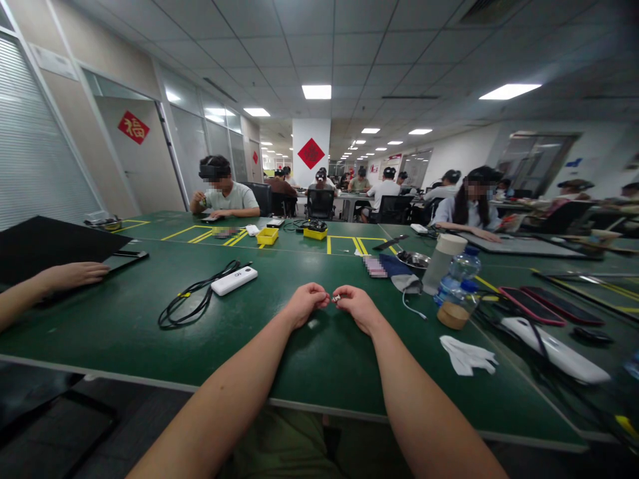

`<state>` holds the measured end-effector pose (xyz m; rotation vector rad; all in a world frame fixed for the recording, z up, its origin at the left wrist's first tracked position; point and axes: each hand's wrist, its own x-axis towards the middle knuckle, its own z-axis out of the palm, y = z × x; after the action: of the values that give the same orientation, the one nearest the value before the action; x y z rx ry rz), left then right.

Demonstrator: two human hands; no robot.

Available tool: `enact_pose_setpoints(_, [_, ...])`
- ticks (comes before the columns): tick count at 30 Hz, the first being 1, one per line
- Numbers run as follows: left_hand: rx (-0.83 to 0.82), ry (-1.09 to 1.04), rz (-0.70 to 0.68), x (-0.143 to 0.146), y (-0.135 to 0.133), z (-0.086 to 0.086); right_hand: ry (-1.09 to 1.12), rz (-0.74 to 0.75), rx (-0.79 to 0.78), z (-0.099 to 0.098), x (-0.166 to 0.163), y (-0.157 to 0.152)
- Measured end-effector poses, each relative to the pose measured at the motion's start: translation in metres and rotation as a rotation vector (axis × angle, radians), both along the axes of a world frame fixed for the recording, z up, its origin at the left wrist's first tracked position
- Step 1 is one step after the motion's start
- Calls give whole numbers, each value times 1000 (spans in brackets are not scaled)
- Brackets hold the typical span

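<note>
Both my hands are brought close together just above the green table (239, 346), fingertips almost meeting. My left hand (305, 305) is closed in a pinch; whatever it may hold is too small to make out. In the fingertips of my right hand (358, 307) sits a small silvery-white piece (337, 299), its kind unclear. A pale spot shows on the tabletop below my left hand, perhaps a small object or a reflection. To the left lies a white power bank (234, 281) with a looped black cable (187, 307).
At right stand a water bottle (464, 265), a grey-white cylinder (443, 263) and a brown-filled container (455, 307). A white glove (468, 355) lies nearer, beside phones (532, 305). Yellow trays (267, 236) sit farther back. A co-worker's hand (74, 274) rests at left; other people sit opposite.
</note>
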<state>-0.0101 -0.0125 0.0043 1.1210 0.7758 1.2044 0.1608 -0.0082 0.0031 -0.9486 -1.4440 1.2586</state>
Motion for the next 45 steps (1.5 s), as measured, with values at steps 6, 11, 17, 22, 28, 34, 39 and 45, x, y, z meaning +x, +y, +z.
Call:
enact_pose_setpoints(6, [-64, -29, -71, -3, 3, 0, -35, 34, 85, 4, -1, -5])
enact_pose_setpoints(11, [-87, -57, -91, -4, 1, 2, -16, -19, 52, 3, -1, -4])
enact_pose_setpoints(17, [-86, -32, -92, -2, -1, 2, -35, -12, 54, 3, -1, -5])
enact_pose_setpoints(22, [-62, -37, -85, -2, 0, 1, -42, -3, 56, 4, -1, -6])
enact_pose_setpoints(28, [-26, -45, -71, -1, 0, 1, -39, -12, 64, 4, -1, -5])
enact_pose_setpoints(34, [-30, -32, -74, -1, -3, 5, -43, -3, 84, 4, 0, -5])
enact_pose_setpoints(39, [-29, -23, -75, -1, -4, 5, -38, -5, 81, 6, -1, -7])
enact_pose_setpoints(45, [11, -19, -31, -2, -1, 2, 39, -3, 57, 8, -4, -8])
